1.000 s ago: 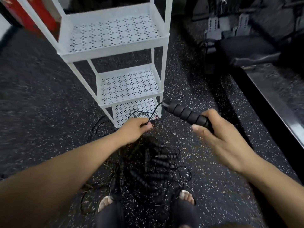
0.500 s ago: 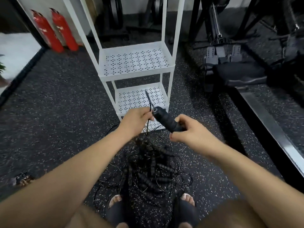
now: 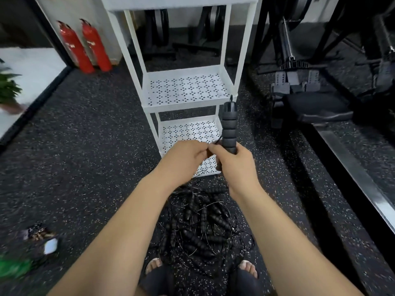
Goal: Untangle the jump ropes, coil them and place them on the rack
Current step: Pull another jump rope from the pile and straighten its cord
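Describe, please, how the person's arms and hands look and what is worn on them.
The left hand and right hand are bare, with no gloves or visible rings. The left forearm and right forearm show no sleeve, watch or band.

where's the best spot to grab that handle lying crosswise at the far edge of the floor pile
Take the handle by its ribbed foam middle, from above, fingers across its width. It lies flat and crosswise at the far rim of the pile, seemingly with little lying over it, so it should lift freer than the buried ones.
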A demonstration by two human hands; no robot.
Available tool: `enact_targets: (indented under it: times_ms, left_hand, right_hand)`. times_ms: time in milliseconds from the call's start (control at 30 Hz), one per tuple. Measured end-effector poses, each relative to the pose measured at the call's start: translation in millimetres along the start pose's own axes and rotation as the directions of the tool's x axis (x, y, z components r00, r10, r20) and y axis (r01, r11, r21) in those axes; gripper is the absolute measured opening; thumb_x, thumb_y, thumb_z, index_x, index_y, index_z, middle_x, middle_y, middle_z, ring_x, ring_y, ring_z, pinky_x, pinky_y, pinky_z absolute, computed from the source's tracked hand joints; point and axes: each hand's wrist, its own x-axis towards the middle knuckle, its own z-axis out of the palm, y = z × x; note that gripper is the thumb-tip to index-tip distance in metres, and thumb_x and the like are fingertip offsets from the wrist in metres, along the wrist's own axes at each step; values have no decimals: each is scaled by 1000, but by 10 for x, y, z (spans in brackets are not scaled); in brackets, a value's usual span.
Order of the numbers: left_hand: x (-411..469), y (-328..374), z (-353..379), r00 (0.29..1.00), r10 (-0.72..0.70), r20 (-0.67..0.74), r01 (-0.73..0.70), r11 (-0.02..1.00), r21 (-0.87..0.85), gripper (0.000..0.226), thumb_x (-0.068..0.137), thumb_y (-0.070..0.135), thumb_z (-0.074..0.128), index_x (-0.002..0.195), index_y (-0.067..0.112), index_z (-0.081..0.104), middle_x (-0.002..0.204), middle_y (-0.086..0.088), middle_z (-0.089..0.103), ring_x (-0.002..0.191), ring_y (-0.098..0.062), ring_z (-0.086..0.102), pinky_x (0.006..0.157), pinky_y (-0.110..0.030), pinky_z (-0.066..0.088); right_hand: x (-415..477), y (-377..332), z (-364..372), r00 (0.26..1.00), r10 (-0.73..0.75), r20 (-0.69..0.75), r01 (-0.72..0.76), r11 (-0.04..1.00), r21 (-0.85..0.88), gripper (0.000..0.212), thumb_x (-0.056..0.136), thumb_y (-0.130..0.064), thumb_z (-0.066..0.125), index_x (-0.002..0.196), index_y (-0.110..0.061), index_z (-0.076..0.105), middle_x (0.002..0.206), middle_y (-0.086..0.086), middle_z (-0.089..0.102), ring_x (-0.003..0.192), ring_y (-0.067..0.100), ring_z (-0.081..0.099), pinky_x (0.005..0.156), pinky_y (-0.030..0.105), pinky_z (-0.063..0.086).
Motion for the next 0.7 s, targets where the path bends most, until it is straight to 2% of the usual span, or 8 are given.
enact_targets:
  times_ms: [100, 167, 233, 333, 400, 467, 600, 700]
  left_hand:
    - [7, -13, 63, 1000, 6, 20, -6, 999, -37, 30, 109, 24, 55, 84, 38, 65, 77, 6, 67, 70, -16, 62, 67, -38, 52]
    - [33, -24, 75, 999, -9, 43, 13, 995, -95, 28, 109, 27, 56, 86, 39, 67, 74, 6, 67, 55, -7, 50, 55, -31, 43]
    - [66, -67, 77, 998, -23, 60, 31, 992, -124, 20, 109, 31, 58, 94, 35, 71, 75, 6, 69, 53, -7, 48, 50, -26, 37]
    - [84, -275, 94, 996, -33, 83, 42, 993, -108, 16, 107, 39, 60, 94, 35, 69, 83, 12, 70, 67, -16, 61, 63, -32, 47]
    - [93, -481, 161, 994, -42, 105, 49, 997, -63, 15, 106, 43, 61, 92, 39, 65, 93, 16, 71, 84, -12, 66, 79, -30, 53]
    - [102, -699, 296, 977, -78, 196, 82, 997, -8, 16, 106, 44, 60, 91, 41, 60, 97, 15, 70, 91, -12, 67, 84, -32, 55]
    - [164, -1086, 570, 916, -209, 343, 182, 977, 111, 16, 107, 47, 58, 94, 38, 60, 91, 10, 71, 83, -16, 66, 74, -32, 53]
    - [236, -1225, 577, 920, -255, 298, 232, 966, 112, 18, 107, 49, 59, 92, 40, 66, 81, 9, 70, 68, -13, 60, 65, -30, 47]
  right_hand:
    - [22, -5, -40, 999, -33, 3, 33, 999, 7, 7, 91, -12, 82, 88, -12, 75, 71, 1, 66, 67, 16, 55, 62, 34, 44]
    - [47, -20, -47, 1000, -30, 10, 29, 998, 52, 8, 91, -9, 80, 87, -9, 73, 73, 7, 65, 65, 18, 53, 56, 32, 42]
    - [70, -62, -44, 1000, -14, 9, 13, 993, 121, 10, 92, -8, 79, 87, -9, 71, 74, 9, 66, 63, 19, 53, 52, 30, 39]
    - [126, -175, -112, 999, -32, -9, 33, 981, 193, 11, 93, -9, 79, 88, -11, 70, 77, 10, 69, 63, 18, 58, 52, 29, 40]
    - [176, -263, -217, 998, -65, -22, 68, 972, 225, 12, 95, -9, 78, 89, -13, 69, 78, 9, 69, 64, 18, 61, 53, 28, 42]
    - [209, -325, -309, 996, -89, -28, 93, 965, 246, 12, 95, -10, 78, 90, -14, 68, 79, 8, 70, 66, 17, 63, 56, 28, 44]
    - [236, -334, -386, 994, -100, -52, 111, 947, 300, 12, 96, -10, 77, 92, -14, 67, 79, 5, 69, 66, 16, 63, 55, 26, 45]
    - [263, -297, -410, 993, -89, -79, 109, 943, 313, 10, 97, -10, 76, 94, -13, 67, 78, 4, 69, 67, 15, 62, 55, 25, 45]
